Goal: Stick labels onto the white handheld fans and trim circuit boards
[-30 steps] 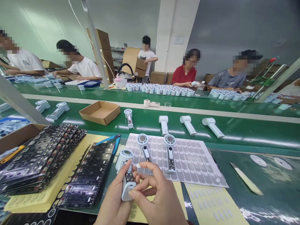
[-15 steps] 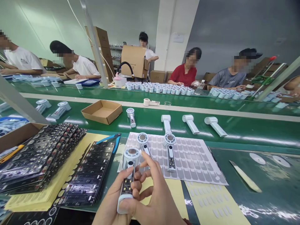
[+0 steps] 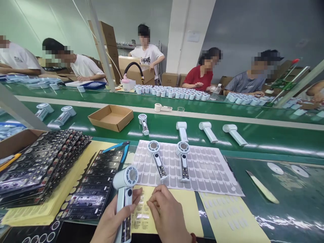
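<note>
My left hand [image 3: 112, 216] is wrapped round the handle of a pale blue handheld fan [image 3: 125, 189], its round head up and its dark front strip turned to the right. My right hand [image 3: 167, 211] is apart from the fan, fingertips pinched together above a yellow backing sheet [image 3: 186, 206] with clear labels. Whatever the pinch holds, if anything, is too small to make out. Beyond my hands, two similar fans, one on the left [image 3: 157, 160] and one on the right [image 3: 184, 160], lie on a sheet of grey stickers [image 3: 210, 168].
Stacks of black printed panels [image 3: 45, 168] and blue-handled nippers [image 3: 124, 153] lie left. A knife [image 3: 263, 187] and a second yellow sheet [image 3: 227, 216] lie right. Several fans and a cardboard tray [image 3: 111, 118] sit on the green belt [image 3: 157, 135]. People work across it.
The fan has moved left and down in my left hand and turned. My right hand has come off it and down to the yellow sheet. Across the belt, a person's carton is lower.
</note>
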Motion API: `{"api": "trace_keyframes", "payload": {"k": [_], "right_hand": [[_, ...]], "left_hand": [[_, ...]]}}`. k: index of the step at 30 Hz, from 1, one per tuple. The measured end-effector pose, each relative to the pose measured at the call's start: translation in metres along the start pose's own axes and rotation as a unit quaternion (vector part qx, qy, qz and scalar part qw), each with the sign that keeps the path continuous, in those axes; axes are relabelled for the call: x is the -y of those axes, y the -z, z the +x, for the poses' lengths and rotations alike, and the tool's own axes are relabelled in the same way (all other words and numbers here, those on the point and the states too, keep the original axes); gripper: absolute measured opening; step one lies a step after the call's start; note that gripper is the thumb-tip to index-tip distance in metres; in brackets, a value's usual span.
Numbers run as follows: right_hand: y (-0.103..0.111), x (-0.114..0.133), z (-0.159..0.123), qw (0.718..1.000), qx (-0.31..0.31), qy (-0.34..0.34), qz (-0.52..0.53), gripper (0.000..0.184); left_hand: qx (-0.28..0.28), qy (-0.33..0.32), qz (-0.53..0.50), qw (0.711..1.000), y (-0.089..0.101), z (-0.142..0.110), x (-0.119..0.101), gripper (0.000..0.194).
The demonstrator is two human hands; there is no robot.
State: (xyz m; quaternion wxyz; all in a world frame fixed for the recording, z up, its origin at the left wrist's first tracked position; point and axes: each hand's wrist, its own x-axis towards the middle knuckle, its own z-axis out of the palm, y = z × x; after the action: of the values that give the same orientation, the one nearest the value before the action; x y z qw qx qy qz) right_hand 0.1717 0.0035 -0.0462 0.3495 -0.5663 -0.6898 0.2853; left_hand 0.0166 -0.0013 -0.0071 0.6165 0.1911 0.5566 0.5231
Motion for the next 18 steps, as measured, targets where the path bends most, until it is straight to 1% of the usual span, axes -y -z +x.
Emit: {"api": "trace_keyframes", "payload": {"k": [1,2,3,5,8,11,13,14,16,18], "right_hand": [[0.0,-0.001,0.0,1.0,0.001,0.014,-0.017,0.017],[0.002,-0.001,0.0,1.0,0.007,0.018,-0.011,0.017],[0.005,0.001,0.0,1.0,0.018,0.011,0.019,0.016],[0.015,0.006,0.002,0.991,0.047,-0.031,0.122,0.015],[0.032,0.016,0.005,0.957,0.074,-0.086,0.266,0.019],[0.044,0.029,0.007,0.926,0.092,-0.087,0.355,0.021],[0.05,0.04,0.01,0.916,0.105,-0.074,0.379,0.017],[0.052,0.045,0.012,0.917,0.111,-0.069,0.377,0.014],[0.057,0.056,0.016,0.928,0.12,-0.068,0.346,0.01],[0.062,0.064,0.021,0.943,0.122,-0.075,0.301,0.009]], "left_hand": [[-0.004,-0.003,0.001,1.0,0.001,0.001,0.002,0.041],[-0.006,-0.003,0.0,1.0,0.001,0.001,0.003,0.043],[-0.008,0.0,-0.003,1.0,0.0,0.0,0.003,0.045],[-0.011,0.012,-0.009,1.0,-0.002,-0.002,0.001,0.049],[-0.013,0.02,-0.011,1.0,-0.007,-0.007,-0.007,0.053],[0.001,0.006,0.002,1.0,-0.016,-0.011,-0.015,0.05],[0.018,0.007,-0.004,1.0,-0.022,-0.011,-0.02,0.048],[0.028,0.015,-0.014,0.999,-0.026,-0.01,-0.023,0.047],[0.044,0.03,-0.048,0.997,-0.034,-0.007,-0.027,0.043],[0.043,0.028,-0.075,0.996,-0.042,-0.004,-0.031,0.036]]}}
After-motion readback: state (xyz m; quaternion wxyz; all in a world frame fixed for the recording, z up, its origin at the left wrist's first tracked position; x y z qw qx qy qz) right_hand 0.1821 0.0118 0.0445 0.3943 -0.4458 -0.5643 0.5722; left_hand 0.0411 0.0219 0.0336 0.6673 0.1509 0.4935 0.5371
